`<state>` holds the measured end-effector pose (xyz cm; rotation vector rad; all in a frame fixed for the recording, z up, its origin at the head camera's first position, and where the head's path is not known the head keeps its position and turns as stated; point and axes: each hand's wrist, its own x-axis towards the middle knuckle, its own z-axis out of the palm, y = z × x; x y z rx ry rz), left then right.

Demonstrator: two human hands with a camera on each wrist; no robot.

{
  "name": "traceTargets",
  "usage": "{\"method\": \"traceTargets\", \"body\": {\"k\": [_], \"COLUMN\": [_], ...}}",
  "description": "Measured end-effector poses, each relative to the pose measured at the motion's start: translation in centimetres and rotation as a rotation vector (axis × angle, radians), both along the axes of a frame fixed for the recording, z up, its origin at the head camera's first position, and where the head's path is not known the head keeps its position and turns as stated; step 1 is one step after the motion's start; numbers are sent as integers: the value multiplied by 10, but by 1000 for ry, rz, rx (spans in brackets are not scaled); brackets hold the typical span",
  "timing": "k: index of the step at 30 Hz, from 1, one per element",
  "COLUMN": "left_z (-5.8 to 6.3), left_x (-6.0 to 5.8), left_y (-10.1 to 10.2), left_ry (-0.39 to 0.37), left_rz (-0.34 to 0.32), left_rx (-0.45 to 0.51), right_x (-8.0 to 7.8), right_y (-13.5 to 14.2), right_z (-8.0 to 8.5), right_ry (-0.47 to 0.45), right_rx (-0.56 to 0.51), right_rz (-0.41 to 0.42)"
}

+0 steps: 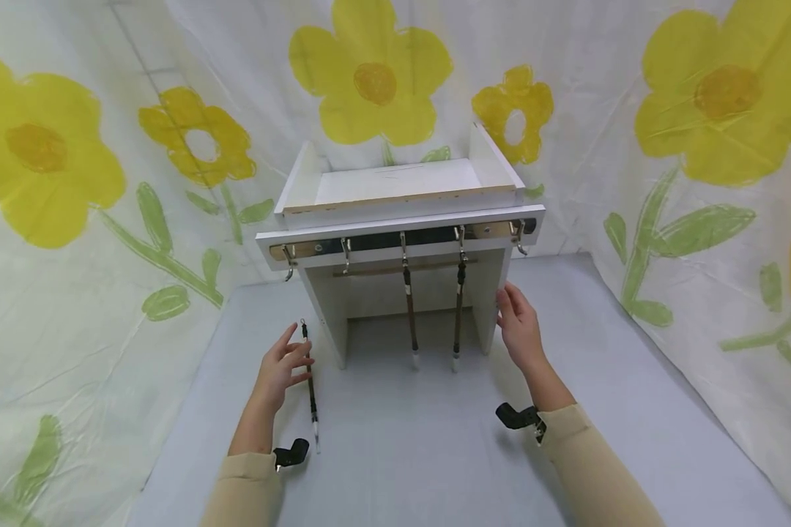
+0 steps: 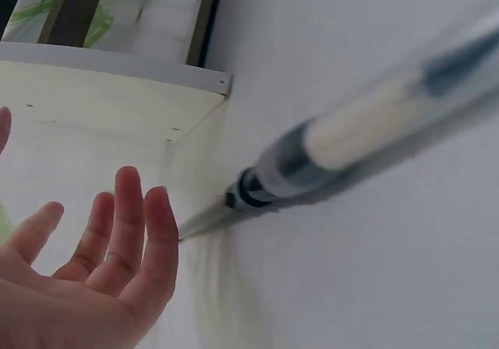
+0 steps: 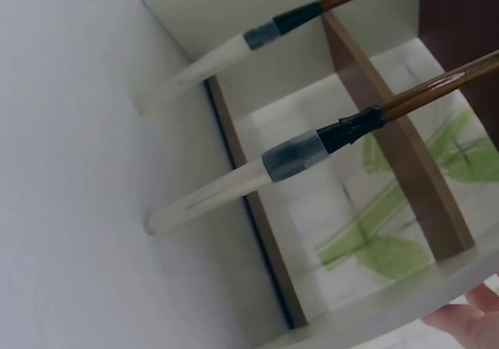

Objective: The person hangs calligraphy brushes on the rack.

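Note:
A white wooden rack (image 1: 494,293) stands on the table with a metal hook rail (image 1: 377,242) across its front. Two capped calligraphy brushes, one left (image 1: 410,307) and one right (image 1: 459,307), hang from its hooks; their clear caps show in the right wrist view, the nearer brush (image 3: 296,158) larger. My right hand (image 1: 522,329) rests its fingertips at the rack's right side panel. Over on the left, my left hand (image 1: 280,369) is spread loosely and holds nothing. It overlaps another capped brush (image 1: 312,395), lying on the table, which looms large in the left wrist view (image 2: 327,142).
Other hooks, such as the left end one (image 1: 289,262) and the right end one (image 1: 518,238), carry nothing. A wooden crossbar (image 1: 382,271) runs behind the brushes. A white curtain (image 1: 587,88) with yellow flowers surrounds the pale table (image 1: 395,454).

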<state>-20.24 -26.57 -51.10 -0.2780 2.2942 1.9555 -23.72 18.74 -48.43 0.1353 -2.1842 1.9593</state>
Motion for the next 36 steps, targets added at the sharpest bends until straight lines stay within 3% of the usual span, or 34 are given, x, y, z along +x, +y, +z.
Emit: {"method": "traceTargets", "body": {"k": [8,13,21,27,32,36], "left_z": [-13,-18,-23,-26,-26,-27], "left_x": [4,6,0,0,-1,-3], "left_y": [0,1,4,8,11,12], "left_ry": [-55,-97,-67,-56,-68,-81], "left_rz": [132,119,82,79,82,103], "left_rx": [-221,-277,-460,-562,-584,-570], "right_x": [17,21,19,3,1,8], "right_y": [-6,-7,-7,-1,0,-2], "right_z": [23,27,30,1,-2,10], "right_ry": [-17,-24,-22,-3,5,-4], "right_rx": [32,47,20,25,22,12], "right_rz": [2,7,14,-9,-11,8]}}
